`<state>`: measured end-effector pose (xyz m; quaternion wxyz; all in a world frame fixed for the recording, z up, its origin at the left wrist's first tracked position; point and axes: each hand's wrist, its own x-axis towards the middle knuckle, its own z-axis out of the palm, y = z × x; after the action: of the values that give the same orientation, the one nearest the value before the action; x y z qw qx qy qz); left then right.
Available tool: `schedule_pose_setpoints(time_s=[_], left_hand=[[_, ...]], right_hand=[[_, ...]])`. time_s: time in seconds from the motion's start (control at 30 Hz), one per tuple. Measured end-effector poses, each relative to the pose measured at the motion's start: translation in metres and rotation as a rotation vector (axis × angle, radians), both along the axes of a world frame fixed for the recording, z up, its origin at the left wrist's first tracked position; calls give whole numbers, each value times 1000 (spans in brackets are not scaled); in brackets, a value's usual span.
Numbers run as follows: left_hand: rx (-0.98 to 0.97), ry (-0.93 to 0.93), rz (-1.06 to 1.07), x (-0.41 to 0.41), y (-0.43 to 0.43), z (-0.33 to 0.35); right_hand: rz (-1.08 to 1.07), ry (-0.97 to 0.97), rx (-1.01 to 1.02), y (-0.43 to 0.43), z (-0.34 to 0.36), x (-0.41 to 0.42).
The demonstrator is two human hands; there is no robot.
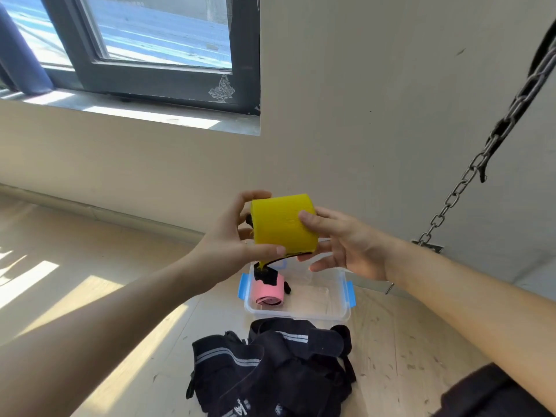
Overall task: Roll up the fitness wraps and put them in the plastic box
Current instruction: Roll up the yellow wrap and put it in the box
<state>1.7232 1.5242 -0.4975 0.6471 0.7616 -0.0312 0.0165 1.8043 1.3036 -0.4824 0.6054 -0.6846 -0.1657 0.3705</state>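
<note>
The yellow roll (284,225) is held up in the air between both hands, straight above the plastic box (346,314) on the floor. Its long axis runs left to right, from one palm toward the other, tipped a little.

The left hand (228,248) clasps the left end, fingers curled over the far top and thumb hooked under the near bottom edge. The right hand (346,248) has its thumb flat on the near face. Its fingers reach behind and beneath, the lowest ones spread loose, so it seems to pinch the roll rather than wrap it, though the far side is hidden.

A black tail end (264,273) hangs from under the roll, down toward the pink roll (267,291) already lying in the left half of the box.

The free space is the right half of the box, below the right hand. The coming move is, I judge, down and slightly right, once that tail is tucked in.

Loose black wraps (270,365) are heaped on the floor just near of the box.
</note>
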Motion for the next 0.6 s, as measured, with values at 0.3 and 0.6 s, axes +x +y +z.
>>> schedule_pose_setpoints(time_s=[0.3,0.6], left_hand=[[-99,279,-20,4,-2,-5],[-239,331,78,6,-10,-23]], right_hand=[[-65,-46,-18,-2,-17,14],[-203,-131,31,10,-39,9]])
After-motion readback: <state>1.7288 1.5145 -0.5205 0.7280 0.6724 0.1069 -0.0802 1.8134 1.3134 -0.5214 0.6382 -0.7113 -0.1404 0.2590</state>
